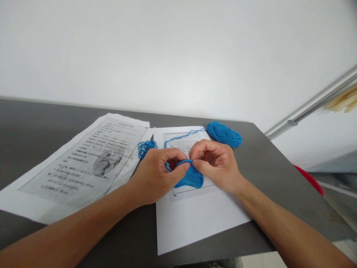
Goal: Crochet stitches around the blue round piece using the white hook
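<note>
A piece of blue crochet work (192, 179) with ringed rows hangs between my two hands, above a printed sheet. My left hand (160, 173) pinches its upper edge between thumb and fingers. At the same edge, just to the right, the thumb and index finger of my right hand (216, 162) are closed on it. Whether a hook is in the right hand I cannot make out. A strand of blue yarn (181, 137) runs from behind my left hand to a blue yarn skein (224, 134). Beside my left hand lies a loose bundle of blue yarn (146, 148).
Under my hands lies a white printed sheet (181, 227); a creased one with a dark picture (80, 160) is to the left. Both rest on a dark grey table (267, 163) against a white wall (167, 56). A metal rail (312, 108) and something red (309, 180) are on the right.
</note>
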### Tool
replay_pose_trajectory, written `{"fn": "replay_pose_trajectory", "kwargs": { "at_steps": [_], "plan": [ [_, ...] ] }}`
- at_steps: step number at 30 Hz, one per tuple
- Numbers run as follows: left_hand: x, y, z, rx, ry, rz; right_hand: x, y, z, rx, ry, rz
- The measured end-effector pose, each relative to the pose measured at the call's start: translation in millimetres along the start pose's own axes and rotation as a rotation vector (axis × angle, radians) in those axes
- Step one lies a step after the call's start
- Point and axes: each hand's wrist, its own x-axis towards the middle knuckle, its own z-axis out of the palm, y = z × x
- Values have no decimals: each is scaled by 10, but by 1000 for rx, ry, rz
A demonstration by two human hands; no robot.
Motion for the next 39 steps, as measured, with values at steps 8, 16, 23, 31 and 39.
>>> {"fn": "replay_pose_trajectory", "kwargs": {
  "at_steps": [8, 16, 23, 31, 39],
  "plan": [
    [1, 15, 1, 5, -3, 1, -8, 18, -3, -5, -9, -13],
    [4, 14, 1, 11, 2, 7, 1, 7, -3, -44, -8, -30],
    [-2, 27, 9, 0, 8, -15, 0, -12, 4, -25, 11, 2],
    [-3, -14, -13, -118, 45, -101, 43, -17, 8, 33, 148, 56],
    [15, -18, 8, -81, 54, -70, 35, -21, 8, 57, 142, 54]
  ]
}}
